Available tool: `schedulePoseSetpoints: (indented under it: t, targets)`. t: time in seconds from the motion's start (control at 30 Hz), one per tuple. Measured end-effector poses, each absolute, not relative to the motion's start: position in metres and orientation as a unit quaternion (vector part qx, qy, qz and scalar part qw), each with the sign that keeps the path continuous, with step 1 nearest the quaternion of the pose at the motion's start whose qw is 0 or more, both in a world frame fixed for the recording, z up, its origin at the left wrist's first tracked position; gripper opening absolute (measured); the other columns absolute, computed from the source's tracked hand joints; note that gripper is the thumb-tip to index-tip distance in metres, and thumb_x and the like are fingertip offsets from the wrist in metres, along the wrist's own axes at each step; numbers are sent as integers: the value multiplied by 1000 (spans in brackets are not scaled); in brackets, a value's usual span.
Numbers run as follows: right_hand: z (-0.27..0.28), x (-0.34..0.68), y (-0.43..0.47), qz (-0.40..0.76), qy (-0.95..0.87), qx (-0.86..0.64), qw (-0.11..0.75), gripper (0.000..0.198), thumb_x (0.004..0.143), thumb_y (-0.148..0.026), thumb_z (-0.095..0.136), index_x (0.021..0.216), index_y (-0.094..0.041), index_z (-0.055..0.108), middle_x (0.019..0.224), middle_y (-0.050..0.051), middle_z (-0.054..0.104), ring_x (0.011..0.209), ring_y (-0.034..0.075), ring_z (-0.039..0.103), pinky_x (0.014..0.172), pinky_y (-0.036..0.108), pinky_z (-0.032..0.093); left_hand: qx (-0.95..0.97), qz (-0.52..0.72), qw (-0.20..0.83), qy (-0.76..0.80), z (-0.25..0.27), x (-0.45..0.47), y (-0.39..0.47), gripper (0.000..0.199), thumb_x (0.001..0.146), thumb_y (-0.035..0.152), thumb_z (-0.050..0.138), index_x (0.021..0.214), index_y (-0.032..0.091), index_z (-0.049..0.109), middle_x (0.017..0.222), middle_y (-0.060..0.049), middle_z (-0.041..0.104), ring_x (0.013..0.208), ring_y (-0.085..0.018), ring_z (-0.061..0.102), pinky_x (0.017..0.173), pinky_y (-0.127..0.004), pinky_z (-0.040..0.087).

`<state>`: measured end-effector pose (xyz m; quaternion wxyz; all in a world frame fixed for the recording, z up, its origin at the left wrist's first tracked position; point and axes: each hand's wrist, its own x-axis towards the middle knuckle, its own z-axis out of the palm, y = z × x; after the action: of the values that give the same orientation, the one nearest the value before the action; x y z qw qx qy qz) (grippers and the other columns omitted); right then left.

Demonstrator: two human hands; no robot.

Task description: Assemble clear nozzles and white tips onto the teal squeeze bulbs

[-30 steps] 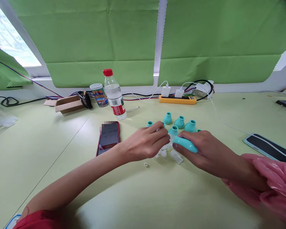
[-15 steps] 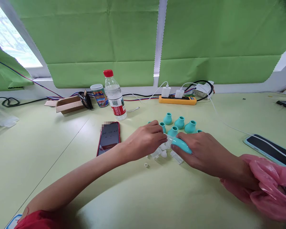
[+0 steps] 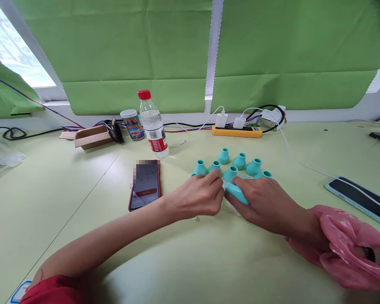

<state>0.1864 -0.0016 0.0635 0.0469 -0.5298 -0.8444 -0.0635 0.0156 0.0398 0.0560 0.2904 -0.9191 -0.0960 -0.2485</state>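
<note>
Since the earlier frame, the left hand (image 3: pixel 201 197) has been brought lower and nearer the wearer, and the teal piece (image 3: pixel 237 194) has been shifted slightly leftward with the right hand (image 3: pixel 262 200). Over the pale green table (image 3: pixel 177 261), both hands are held close together. The teal piece is gripped between the right thumb and forefinger, its long axis slanted from far left to near right. Its far-left end, where a whitish clear part (image 3: pixel 224 185) is shown, is pointed at the left fingers; the relation is judged to turn on that end. The left fingers are curled inward, just beside it; whether they touch it or grip anything cannot be told, as the fingertips are hidden.

Farther off, a water bottle (image 3: pixel 155 135) is stood upright at the far left, with a red-cased phone (image 3: pixel 145 181) laid nearer, beside the left forearm. Teal bulbs (image 3: pixel 253 167) are clustered just beyond the hands, so reach on the far side is judged to be tight. Small clear pieces (image 3: pixel 233 208) beneath the hands are mostly covered.
</note>
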Motion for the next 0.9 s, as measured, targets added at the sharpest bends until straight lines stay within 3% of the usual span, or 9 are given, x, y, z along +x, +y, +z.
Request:
schedulePoseSetpoints:
  t: [0.17, 0.3, 0.6, 0.77, 0.9]
  targets:
    - [66, 191, 6, -11, -838, -544, 36, 32, 86, -37, 30, 73, -15, 51, 57, 4, 54, 50, 15, 49, 47, 25, 25, -933, -316, 56, -161, 60, 13, 51, 18, 74, 10, 47, 57, 13, 55, 53, -1, 54, 56, -11, 46, 50, -22, 42]
    - [70, 201, 14, 29, -832, -553, 39, 34, 86, -39, 31, 74, -16, 53, 61, 4, 54, 53, 15, 48, 49, 25, 29, -909, -342, -98, -215, 71, 8, 56, 11, 69, 10, 52, 59, 12, 57, 54, 0, 56, 52, -8, 47, 49, -18, 41]
    - [75, 202, 12, 46, -832, -553, 21, 31, 83, -42, 35, 69, -18, 50, 56, 1, 50, 51, 15, 44, 50, 26, 30, -943, -129, 12, -307, 43, 9, 81, 18, 78, 14, 50, 69, 14, 65, 69, -7, 57, 73, -17, 46, 61, -25, 39]
    - [73, 198, 11, 113, -841, -522, 82, 24, 81, -39, 42, 72, -18, 50, 57, -1, 51, 50, 12, 43, 49, 25, 30, -937, -207, -8, -281, 53, 10, 69, 28, 88, 21, 34, 84, 12, 61, 66, -4, 55, 65, -14, 43, 62, -25, 38]
    - [66, 189, 5, 277, -820, -461, 193, 19, 79, -36, 47, 80, -18, 50, 67, -1, 53, 57, 11, 45, 53, 22, 36, -920, -243, -58, -302, 63, 16, 44, 36, 88, 31, 28, 71, 13, 54, 59, -2, 50, 60, -13, 43, 56, -24, 36]
